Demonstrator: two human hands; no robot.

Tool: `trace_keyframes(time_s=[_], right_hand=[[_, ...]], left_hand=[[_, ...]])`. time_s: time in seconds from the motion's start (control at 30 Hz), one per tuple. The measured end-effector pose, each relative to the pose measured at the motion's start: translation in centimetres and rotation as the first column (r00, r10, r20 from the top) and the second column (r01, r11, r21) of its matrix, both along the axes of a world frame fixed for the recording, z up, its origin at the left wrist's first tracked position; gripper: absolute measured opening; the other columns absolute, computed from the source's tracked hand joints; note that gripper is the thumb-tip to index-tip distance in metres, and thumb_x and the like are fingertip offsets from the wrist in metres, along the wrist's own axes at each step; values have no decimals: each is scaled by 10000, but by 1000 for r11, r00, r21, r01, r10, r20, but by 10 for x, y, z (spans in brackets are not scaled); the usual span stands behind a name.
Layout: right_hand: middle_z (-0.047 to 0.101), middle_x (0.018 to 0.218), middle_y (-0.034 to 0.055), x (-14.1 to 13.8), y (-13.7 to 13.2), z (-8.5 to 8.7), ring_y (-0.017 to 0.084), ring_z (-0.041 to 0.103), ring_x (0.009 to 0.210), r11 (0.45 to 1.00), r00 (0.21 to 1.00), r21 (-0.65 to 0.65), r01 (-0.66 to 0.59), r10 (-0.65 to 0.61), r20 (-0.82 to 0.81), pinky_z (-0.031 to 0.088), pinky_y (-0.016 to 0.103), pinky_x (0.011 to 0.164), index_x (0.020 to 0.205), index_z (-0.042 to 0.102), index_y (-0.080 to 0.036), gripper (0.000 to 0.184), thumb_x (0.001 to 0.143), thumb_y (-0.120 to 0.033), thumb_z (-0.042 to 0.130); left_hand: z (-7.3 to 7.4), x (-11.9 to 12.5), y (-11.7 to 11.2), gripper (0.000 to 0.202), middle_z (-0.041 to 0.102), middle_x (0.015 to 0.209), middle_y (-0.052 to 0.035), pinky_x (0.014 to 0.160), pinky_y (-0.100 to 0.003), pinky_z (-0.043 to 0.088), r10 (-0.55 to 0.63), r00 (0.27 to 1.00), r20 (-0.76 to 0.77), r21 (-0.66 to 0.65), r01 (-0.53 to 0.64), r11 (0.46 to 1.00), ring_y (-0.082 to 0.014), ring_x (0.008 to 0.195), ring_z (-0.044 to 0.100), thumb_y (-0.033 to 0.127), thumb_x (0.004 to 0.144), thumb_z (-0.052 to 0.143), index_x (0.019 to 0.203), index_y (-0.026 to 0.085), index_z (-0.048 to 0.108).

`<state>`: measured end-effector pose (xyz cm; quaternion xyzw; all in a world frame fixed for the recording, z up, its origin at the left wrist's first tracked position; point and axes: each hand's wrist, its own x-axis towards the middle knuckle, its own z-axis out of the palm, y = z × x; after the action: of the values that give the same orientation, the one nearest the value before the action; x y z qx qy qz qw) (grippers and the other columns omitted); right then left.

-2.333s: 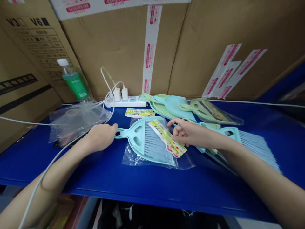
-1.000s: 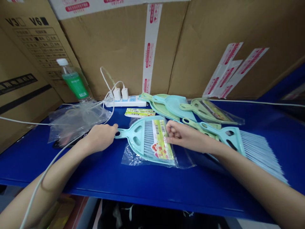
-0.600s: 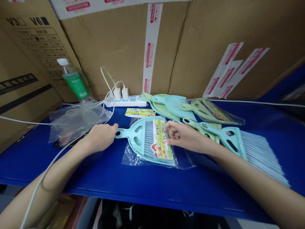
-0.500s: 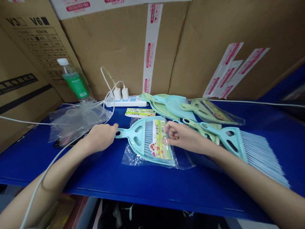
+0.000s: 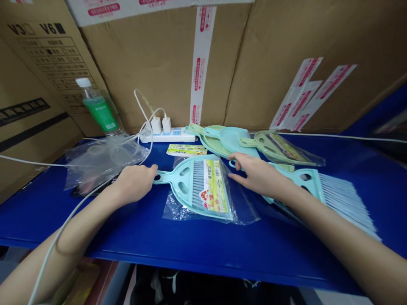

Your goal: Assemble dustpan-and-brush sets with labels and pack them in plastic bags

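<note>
My left hand (image 5: 136, 184) is closed round the handle end of a light-blue dustpan (image 5: 182, 186), which lies flat. A small brush with grey-blue bristles (image 5: 198, 182) rests in the pan under a yellow-green label card (image 5: 215, 186). A clear plastic bag (image 5: 243, 209) is around the pan, its loose end spreading right. My right hand (image 5: 256, 176) hovers just right of the label, thumb and fingers apart, nothing visible between them. Beneath and beyond that hand lies a light-blue brush (image 5: 310, 182) with long bristles; my wrist and forearm hide part of it.
Behind are green and blue dustpans (image 5: 233, 137) and a bagged green set (image 5: 280, 148). Loose label cards (image 5: 186, 150) lie near a power strip (image 5: 178, 136). To the left are crumpled plastic bags (image 5: 101, 156), a green-labelled bottle (image 5: 100, 110) and a white cable (image 5: 65, 222). Cardboard boxes (image 5: 159, 63) stand behind.
My right hand has moved right, off the label card, and its curled fingers have opened. The long-bristled brush has shifted slightly. My left hand stays on the dustpan handle.
</note>
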<state>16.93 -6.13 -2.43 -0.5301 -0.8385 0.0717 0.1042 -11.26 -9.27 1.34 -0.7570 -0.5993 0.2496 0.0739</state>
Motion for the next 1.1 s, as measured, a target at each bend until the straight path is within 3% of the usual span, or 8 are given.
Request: trace_keyframes(time_s=[0.1, 0.27, 0.57, 0.67, 0.83, 1.1], right_hand=[[619, 846, 110, -7, -1, 0, 270, 600, 797, 999, 999, -30, -18, 20, 51, 452, 381, 726, 1130, 515, -123, 314, 835, -223, 477], [588, 741, 63, -12, -2, 0, 244, 580, 719, 998, 996, -59, -33, 37, 79, 426, 347, 693, 1150, 492, -140, 314, 851, -139, 394], [574, 653, 15, -10, -7, 3, 211, 550, 630, 991, 1000, -136, -9, 12, 20, 401, 307, 656, 1144, 477, -102, 355, 803, -54, 393], [586, 678, 28, -12, -10, 6, 207, 559, 647, 987, 996, -157, 35, -22, 88, 392, 296, 638, 1180, 469, -81, 361, 834, -56, 367], [638, 764, 79, -15, -10, 7, 233, 598, 724, 993, 980, -114, 24, -1, 198, 401, 301, 638, 1218, 472, -66, 344, 912, -220, 436], [716, 970, 148, -19, -12, 11, 269, 675, 902, 991, 929, -52, 126, -99, 357, 427, 311, 683, 1252, 514, -115, 371, 907, -125, 376]], left_hand=[[0, 0, 0, 320, 717, 870, -182, 740, -406, 518, -4, 1000, -6, 4, 4, 1000, -336, 885, 700, 140, 942, 278, 1095, 108, 557], [1, 0, 1, 303, 719, 873, -171, 740, -400, 525, -14, 1000, 0, 9, 14, 1000, -329, 889, 701, 137, 944, 286, 1085, 119, 553], [2, 0, 0, 307, 721, 848, -163, 711, -405, 522, -8, 1000, -7, 27, 9, 1000, -343, 865, 701, 193, 968, 266, 1061, 124, 550], [2, 0, 0, 300, 724, 855, -154, 712, -396, 523, -18, 1000, -14, 31, 18, 999, -332, 869, 702, 164, 953, 268, 1061, 131, 546], [2, 0, 1, 305, 725, 866, -144, 714, -374, 523, -20, 1000, -18, 30, 20, 999, -309, 868, 706, 110, 922, 279, 1069, 141, 544], [-1, 0, 0, 308, 721, 854, -141, 716, -367, 518, -6, 1000, -9, 38, 6, 999, -296, 860, 705, 110, 909, 289, 1069, 147, 550]])
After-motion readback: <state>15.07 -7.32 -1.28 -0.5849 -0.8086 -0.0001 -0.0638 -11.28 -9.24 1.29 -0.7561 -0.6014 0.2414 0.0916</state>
